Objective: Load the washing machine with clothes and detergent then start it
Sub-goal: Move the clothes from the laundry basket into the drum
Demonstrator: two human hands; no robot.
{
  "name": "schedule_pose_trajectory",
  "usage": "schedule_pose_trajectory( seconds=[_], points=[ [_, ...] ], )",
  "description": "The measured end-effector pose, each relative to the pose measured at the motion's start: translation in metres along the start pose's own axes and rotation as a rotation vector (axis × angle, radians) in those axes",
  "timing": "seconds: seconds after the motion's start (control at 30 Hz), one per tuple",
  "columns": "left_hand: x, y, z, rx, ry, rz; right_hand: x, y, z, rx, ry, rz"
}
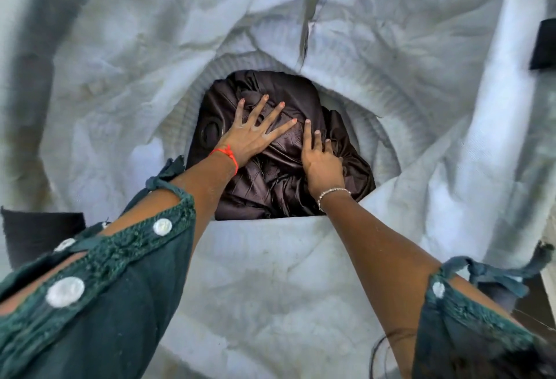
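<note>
A dark brown shiny cloth (270,195) fills the round opening of the washing machine, which is wrapped in a crumpled white cover (270,258). My left hand (255,132) lies flat on the cloth with its fingers spread wide. My right hand (320,159) presses on the cloth just to the right, its fingers partly curled into the folds. A dark round part (210,132) of the machine's rim shows left of the cloth. No detergent is in view.
The white cover (391,47) rises all around the opening, with a slit (307,35) above it. Black patches sit at the left (39,231) and upper right (544,44) edges. My green sleeves fill the lower corners.
</note>
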State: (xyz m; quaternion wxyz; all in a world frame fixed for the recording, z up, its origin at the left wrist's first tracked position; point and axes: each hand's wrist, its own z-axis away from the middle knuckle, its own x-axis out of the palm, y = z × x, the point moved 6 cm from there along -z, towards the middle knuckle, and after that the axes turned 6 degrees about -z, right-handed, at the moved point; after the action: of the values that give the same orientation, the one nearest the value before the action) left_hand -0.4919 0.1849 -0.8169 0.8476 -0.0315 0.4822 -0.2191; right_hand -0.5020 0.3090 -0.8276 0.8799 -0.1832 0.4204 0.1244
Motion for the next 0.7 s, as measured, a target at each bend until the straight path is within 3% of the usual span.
schedule_pose_trajectory(
  seconds=[0.1,0.27,0.43,0.5,0.57,0.7],
  points=[
    [-0.008,-0.006,0.016,0.017,0.029,-0.023,-0.019,-0.008,0.016,-0.001,0.046,0.013],
    [-0.064,-0.018,0.078,-0.043,0.452,-0.035,-0.077,-0.025,0.078,0.048,0.141,0.026],
    [-0.142,-0.008,0.149,-0.129,0.446,0.101,-0.155,-0.058,0.158,0.032,0.314,0.074],
    [-0.169,-0.003,0.174,-0.184,0.395,0.164,-0.179,-0.067,0.186,0.025,0.327,0.048],
    [-0.227,-0.014,0.215,-0.254,0.433,0.230,-0.233,-0.085,0.232,0.014,0.359,0.002],
    [-0.275,-0.020,0.259,-0.335,0.445,0.263,-0.269,-0.096,0.285,-0.003,0.364,-0.073]
  ],
)
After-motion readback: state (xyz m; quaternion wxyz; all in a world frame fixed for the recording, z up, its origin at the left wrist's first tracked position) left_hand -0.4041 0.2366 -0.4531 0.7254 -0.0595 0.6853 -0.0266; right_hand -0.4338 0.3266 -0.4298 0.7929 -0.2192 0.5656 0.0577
